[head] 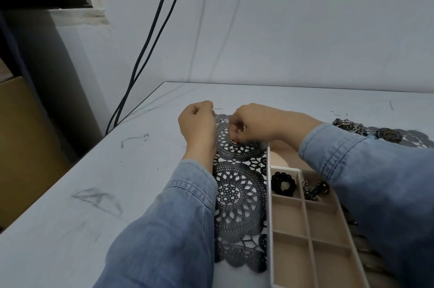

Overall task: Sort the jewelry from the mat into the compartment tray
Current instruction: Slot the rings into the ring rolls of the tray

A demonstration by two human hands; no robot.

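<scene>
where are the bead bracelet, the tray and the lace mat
bead bracelet point(276, 182): head view, beads on its left side
tray point(269, 205): head view, white left wall
lace mat point(237, 191): head view, middle of the near round medallion

Black lace-patterned mat point(239, 196), beige white-rimmed tray point(270, 205), black beaded bracelet point(283, 185), blue denim sleeves point(169, 224)

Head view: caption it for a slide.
Right hand pinches a small piece on the lace mat, left hand beside it; compartment tray holds a beaded bracelet.
</scene>
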